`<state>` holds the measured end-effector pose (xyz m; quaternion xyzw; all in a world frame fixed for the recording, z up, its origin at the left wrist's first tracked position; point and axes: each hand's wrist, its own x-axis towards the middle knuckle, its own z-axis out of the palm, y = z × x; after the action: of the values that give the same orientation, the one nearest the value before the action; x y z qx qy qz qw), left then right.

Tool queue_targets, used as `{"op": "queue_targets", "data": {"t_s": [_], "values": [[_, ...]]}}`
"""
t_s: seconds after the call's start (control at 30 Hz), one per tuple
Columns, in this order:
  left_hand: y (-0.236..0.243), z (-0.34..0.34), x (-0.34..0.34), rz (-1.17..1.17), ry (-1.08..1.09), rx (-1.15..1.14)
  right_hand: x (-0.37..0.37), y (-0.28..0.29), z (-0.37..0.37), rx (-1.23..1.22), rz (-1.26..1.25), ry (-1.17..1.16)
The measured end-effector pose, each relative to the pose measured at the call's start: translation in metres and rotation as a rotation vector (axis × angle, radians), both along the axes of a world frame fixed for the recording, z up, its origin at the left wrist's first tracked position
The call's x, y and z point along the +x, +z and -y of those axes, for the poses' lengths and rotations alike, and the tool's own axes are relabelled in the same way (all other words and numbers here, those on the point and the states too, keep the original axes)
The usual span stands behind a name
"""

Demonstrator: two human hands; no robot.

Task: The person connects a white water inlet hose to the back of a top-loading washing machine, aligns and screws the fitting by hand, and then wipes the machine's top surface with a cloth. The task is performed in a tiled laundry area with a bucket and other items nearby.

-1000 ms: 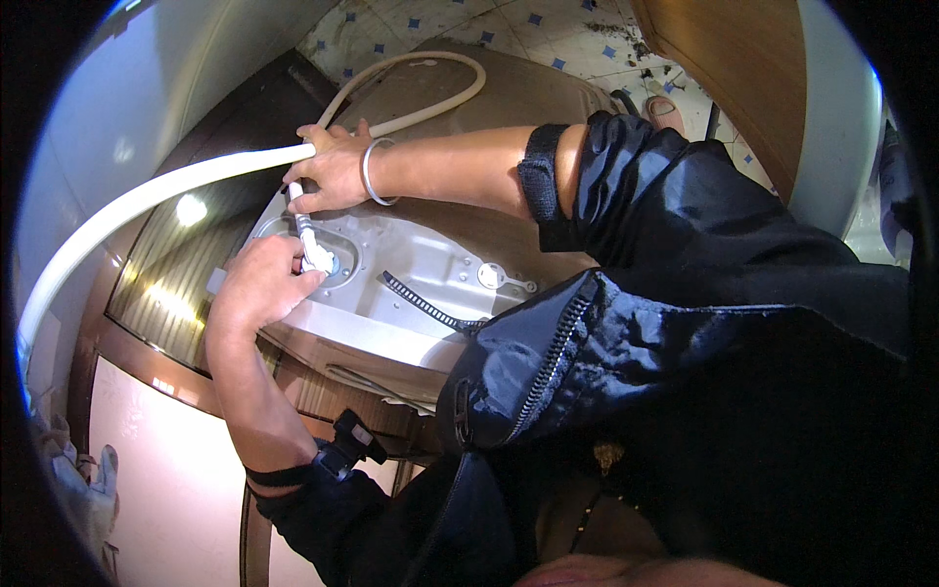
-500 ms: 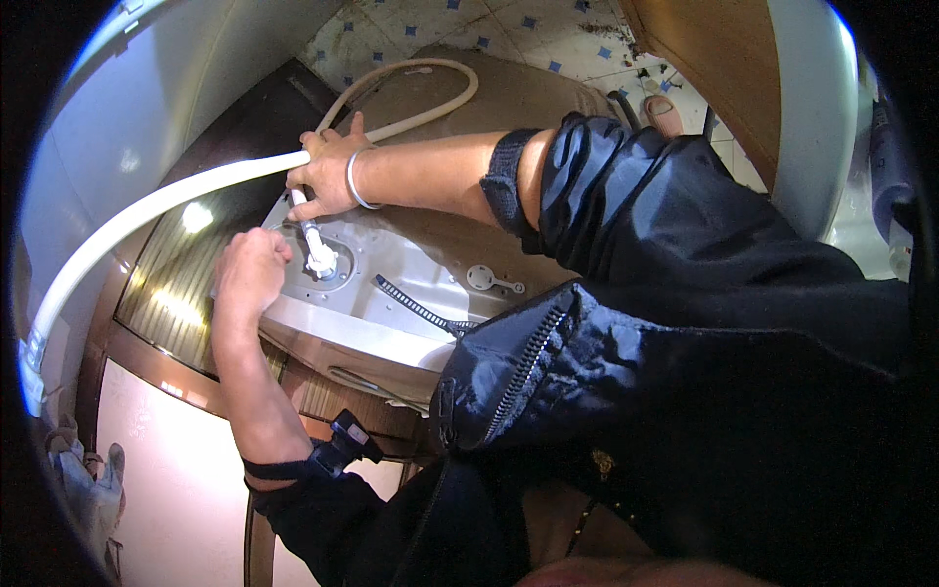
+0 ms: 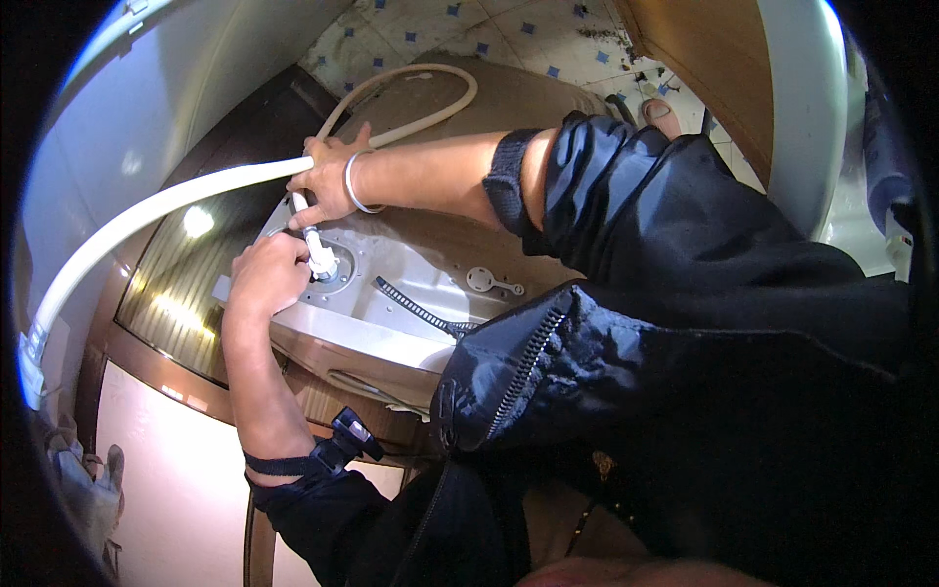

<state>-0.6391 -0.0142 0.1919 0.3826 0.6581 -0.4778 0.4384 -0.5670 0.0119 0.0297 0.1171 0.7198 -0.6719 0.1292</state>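
Observation:
My right hand, silver bangle at its wrist, grips a short white pipe while the long cream hose crosses among its fingers. The pipe runs down to a white elbow fitting on a round plate in the metal panel of a grey-brown appliance. My left hand is closed beside that fitting, fingertips curled against it; what they hold is hidden. A black slotted strap and a small keyhole-shaped plate lie to the right on the panel.
A dark glossy striped surface and pale cabinet doors are at left, beside a white wall. Tiled floor with debris, a bare foot and a wooden panel are at the back. A cloth hangs lower left.
My left hand left the fitting half a second ago and is now back against it, fingers curled. My right hand stays on the pipe. The view has shifted slightly.

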Motion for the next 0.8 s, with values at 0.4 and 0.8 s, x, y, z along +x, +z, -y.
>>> {"op": "queue_targets", "data": {"t_s": [0.4, 0.8], "values": [[0.012, -0.004, 0.008, -0.121, 0.227, 0.161, 0.006, 0.003, -0.01, -0.028, 0.001, 0.134], [-0.002, 0.006, 0.017, -0.058, 0.146, 0.223, -0.015, -0.035, -0.013, -0.025, -0.142, 0.236]]}}
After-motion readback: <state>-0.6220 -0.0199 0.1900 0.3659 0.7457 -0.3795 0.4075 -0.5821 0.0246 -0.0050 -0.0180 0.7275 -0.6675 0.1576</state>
